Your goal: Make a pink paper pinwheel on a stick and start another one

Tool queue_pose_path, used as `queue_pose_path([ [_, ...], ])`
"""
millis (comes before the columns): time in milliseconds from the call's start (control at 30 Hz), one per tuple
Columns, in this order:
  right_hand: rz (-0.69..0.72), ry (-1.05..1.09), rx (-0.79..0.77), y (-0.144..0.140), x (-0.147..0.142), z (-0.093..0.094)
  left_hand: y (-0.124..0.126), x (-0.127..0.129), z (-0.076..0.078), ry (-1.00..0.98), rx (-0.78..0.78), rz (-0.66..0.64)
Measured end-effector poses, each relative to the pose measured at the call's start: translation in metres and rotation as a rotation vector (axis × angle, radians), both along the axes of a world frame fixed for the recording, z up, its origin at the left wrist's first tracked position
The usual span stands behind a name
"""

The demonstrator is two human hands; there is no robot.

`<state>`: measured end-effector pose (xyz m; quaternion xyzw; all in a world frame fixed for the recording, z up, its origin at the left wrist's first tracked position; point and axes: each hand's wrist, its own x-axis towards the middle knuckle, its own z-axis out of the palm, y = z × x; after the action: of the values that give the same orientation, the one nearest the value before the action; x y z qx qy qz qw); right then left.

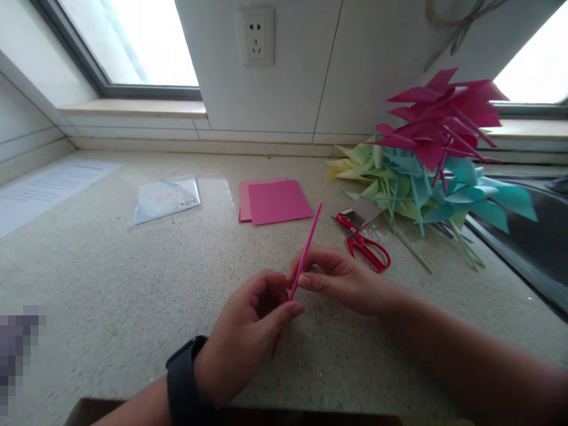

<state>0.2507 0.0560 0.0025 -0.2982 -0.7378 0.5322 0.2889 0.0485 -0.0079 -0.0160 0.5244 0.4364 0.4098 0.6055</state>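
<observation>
A thin pink stick (313, 229) slants up and away from me, held in both hands above the counter. My left hand (255, 322), with a dark watch on its wrist, is closed round the stick's lower part, thumb against it. Higher up, my right hand (339, 278) pinches the stick between thumb and fingers. Beyond my hands lies a small stack of pink square paper sheets (280, 202). Close to my right hand are red-handled scissors (366, 248), their blades partly over or beside a small red and grey packet (359, 214).
Paper pinwheels in pink (439, 118), blue (479, 189) and yellow-green are heaped at the right, beside a dark sink (536, 236). A clear plastic packet (168, 198) and a printed sheet (53, 183) lie at the left. The wall has a socket (256, 38).
</observation>
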Motion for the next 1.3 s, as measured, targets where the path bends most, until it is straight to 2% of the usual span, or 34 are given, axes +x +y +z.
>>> queue_pose_path([
  [167,-0.003,-0.009,-0.005,0.0,-0.002,-0.001,0.002,0.0,-0.002,0.002,-0.058,0.004],
  [533,-0.004,-0.065,0.008,0.006,-0.003,0.0,0.006,-0.001,0.0,-0.216,-0.164,-0.034],
  [700,-0.022,-0.076,0.06,0.007,-0.006,0.0,0.007,0.0,0.003,-0.178,-0.159,-0.073],
  [867,-0.045,-0.116,0.103,0.005,-0.008,0.003,0.005,0.001,0.003,-0.098,-0.103,0.041],
  [1033,-0.088,-0.169,0.199,-0.003,-0.013,0.012,0.005,0.001,0.004,-0.161,-0.132,0.152],
  [1200,-0.152,-0.262,0.326,-0.014,-0.015,0.02,0.008,-0.001,0.005,-0.226,-0.159,0.115],
  [1300,-0.084,-0.287,0.325,-0.017,-0.011,0.024,0.011,-0.005,0.007,-0.254,-0.207,0.044],
])
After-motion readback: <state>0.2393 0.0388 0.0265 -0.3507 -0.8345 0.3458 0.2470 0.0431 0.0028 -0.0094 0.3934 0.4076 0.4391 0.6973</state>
